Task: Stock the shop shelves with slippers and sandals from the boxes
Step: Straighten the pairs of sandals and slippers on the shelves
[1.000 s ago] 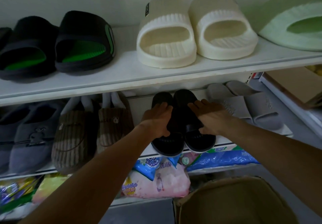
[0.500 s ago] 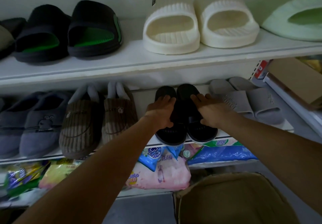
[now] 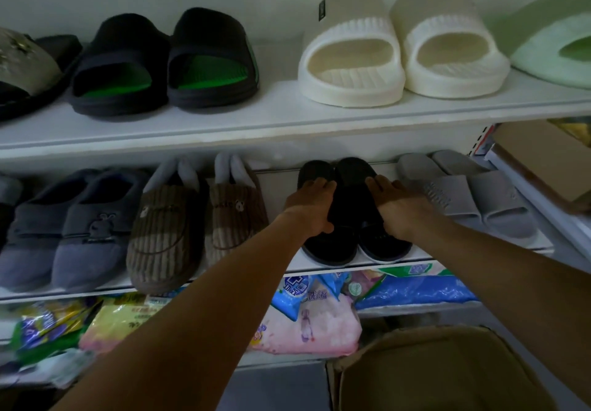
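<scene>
A pair of black slippers [image 3: 339, 247] lies side by side on the middle shelf [image 3: 540, 246], toes toward me and slightly over the front edge. My left hand [image 3: 311, 206] rests flat on the left slipper, fingers stretched toward its heel. My right hand [image 3: 399, 209] lies on the right slipper the same way. Grey slides [image 3: 479, 199] sit just to the right, brown corduroy slippers [image 3: 195, 218] to the left. A brown cardboard box [image 3: 431, 372] stands low in front of me.
The upper shelf [image 3: 287, 116] carries black-and-green slides [image 3: 166, 65], cream slides [image 3: 399, 49] and a pale green one [image 3: 556, 46]. Dark blue slippers [image 3: 64, 231] sit at middle left. Plastic packets [image 3: 307, 321] fill the shelf below. More shelving juts out at right.
Both hands stay on the black pair, with the fingers reaching a little further toward the heels. My view has shifted slightly; the slippers sit about where they were.
</scene>
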{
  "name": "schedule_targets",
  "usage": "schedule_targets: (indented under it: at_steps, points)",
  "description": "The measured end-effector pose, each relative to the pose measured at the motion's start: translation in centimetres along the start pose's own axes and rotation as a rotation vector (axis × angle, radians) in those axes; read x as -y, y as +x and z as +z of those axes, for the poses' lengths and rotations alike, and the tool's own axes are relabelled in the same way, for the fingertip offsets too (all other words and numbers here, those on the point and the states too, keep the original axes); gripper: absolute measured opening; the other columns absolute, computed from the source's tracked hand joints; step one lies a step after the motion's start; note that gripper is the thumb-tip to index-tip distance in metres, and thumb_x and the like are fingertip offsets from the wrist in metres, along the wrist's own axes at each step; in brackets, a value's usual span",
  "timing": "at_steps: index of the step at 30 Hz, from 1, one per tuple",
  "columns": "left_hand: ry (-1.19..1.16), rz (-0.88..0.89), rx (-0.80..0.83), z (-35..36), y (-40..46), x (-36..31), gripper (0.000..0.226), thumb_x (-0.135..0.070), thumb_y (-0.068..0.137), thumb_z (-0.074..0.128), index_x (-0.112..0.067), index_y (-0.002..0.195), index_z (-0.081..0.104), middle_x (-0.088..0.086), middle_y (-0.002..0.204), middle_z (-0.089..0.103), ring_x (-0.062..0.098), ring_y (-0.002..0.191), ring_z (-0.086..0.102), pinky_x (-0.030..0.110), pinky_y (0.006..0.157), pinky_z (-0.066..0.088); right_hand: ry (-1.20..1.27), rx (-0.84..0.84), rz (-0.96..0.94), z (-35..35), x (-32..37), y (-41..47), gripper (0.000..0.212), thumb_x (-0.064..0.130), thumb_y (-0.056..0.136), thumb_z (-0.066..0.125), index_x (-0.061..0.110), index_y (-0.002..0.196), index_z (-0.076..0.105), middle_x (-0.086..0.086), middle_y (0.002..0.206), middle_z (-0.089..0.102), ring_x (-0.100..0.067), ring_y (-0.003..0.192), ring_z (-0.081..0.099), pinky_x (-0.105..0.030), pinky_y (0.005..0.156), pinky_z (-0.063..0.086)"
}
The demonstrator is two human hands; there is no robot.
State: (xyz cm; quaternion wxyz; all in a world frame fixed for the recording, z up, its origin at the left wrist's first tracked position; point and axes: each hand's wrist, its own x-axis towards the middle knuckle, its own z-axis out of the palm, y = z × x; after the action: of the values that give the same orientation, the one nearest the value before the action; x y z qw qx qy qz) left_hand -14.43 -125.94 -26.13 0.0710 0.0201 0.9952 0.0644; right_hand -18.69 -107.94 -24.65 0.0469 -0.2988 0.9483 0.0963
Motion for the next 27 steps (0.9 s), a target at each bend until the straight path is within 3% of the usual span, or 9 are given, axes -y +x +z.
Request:
schedule_targets:
  at_steps: [3, 6, 9, 14, 18, 20, 22, 27]
  points:
    - [-0.073, 0.041, -0.100, -0.1, -2.2, 0.8, 0.091, -0.039, 0.078, 0.073, -0.020, 0.150, 0.021, 0.004, 0.154, 0.022, 0.027, 0.141, 0.022, 0.044, 0.110, 0.034, -0.040, -0.090, 0.016, -1.1, 1.6, -0.5, 0.090, 0.028, 0.080, 0.066, 0.011, 0.150, 0.012, -0.011, 0.151, 0.023, -0.032, 0.132, 0.036, -0.043, 0.101, 0.039]
    - [-0.107, 0.065, -0.252, -0.2, -5.7, 2.9, 0.080, -0.040, 0.079, 0.069, -0.020, 0.146, 0.031, 0.002, 0.152, 0.029, 0.022, 0.139, 0.028, 0.036, 0.110, 0.033, 0.011, -0.192, -0.027, -2.2, 4.6, -0.8, 0.077, 0.031, 0.081, 0.060, 0.018, 0.147, 0.024, -0.006, 0.149, 0.030, -0.028, 0.132, 0.036, -0.040, 0.102, 0.036]
    - [-0.113, 0.033, -0.285, -1.3, -9.4, 6.7, 0.074, -0.038, 0.079, 0.068, -0.019, 0.143, 0.036, 0.002, 0.150, 0.034, 0.019, 0.138, 0.031, 0.030, 0.110, 0.030, 0.131, -0.189, -0.111, -3.2, 8.8, -0.4, 0.068, 0.036, 0.085, 0.058, 0.023, 0.146, 0.029, -0.004, 0.149, 0.032, -0.026, 0.134, 0.035, -0.038, 0.104, 0.035]
    - [0.026, -0.071, -0.374, -4.1, -14.3, 15.4, 0.047, -0.034, 0.085, 0.055, -0.018, 0.129, 0.054, 0.005, 0.135, 0.052, 0.025, 0.124, 0.047, 0.034, 0.103, 0.035, 0.348, -0.158, -0.230, -5.1, 15.6, 1.6, 0.060, 0.037, 0.089, 0.056, 0.024, 0.144, 0.035, -0.006, 0.143, 0.038, -0.025, 0.129, 0.043, -0.035, 0.099, 0.041]
    - [0.011, -0.259, -0.212, -5.3, -15.2, 21.8, 0.039, -0.031, 0.095, 0.046, -0.021, 0.132, 0.049, 0.004, 0.142, 0.043, 0.026, 0.126, 0.045, 0.036, 0.098, 0.040, 0.414, -0.137, -0.216, -6.2, 20.2, 4.0, 0.056, 0.040, 0.094, 0.049, 0.027, 0.146, 0.032, -0.009, 0.147, 0.035, -0.027, 0.129, 0.043, -0.034, 0.101, 0.039]
    - [-0.030, -0.238, -0.115, -5.7, -14.7, 23.3, 0.040, -0.030, 0.096, 0.047, -0.022, 0.136, 0.046, 0.004, 0.148, 0.037, 0.028, 0.127, 0.046, 0.036, 0.100, 0.041, 0.350, -0.058, -0.180, -6.4, 21.6, 5.2, 0.053, 0.041, 0.096, 0.045, 0.029, 0.145, 0.031, -0.011, 0.146, 0.035, -0.029, 0.128, 0.043, -0.036, 0.102, 0.037]
    - [-0.036, -0.209, -0.117, -5.8, -14.0, 24.1, 0.039, -0.030, 0.096, 0.048, -0.019, 0.133, 0.048, 0.007, 0.148, 0.037, 0.031, 0.124, 0.049, 0.036, 0.099, 0.042, 0.287, 0.002, -0.155, -6.8, 22.3, 6.0, 0.047, 0.042, 0.095, 0.044, 0.032, 0.140, 0.034, -0.011, 0.139, 0.043, -0.030, 0.124, 0.046, -0.038, 0.102, 0.036]
    - [-0.074, -0.144, -0.020, -6.3, -12.5, 25.8, 0.036, -0.027, 0.096, 0.050, -0.010, 0.127, 0.054, 0.015, 0.135, 0.047, 0.032, 0.118, 0.051, 0.036, 0.097, 0.043, 0.168, -0.025, -0.144, -7.8, 23.4, 7.6, 0.035, 0.042, 0.095, 0.043, 0.026, 0.125, 0.048, -0.011, 0.130, 0.054, -0.028, 0.116, 0.053, -0.033, 0.088, 0.038]
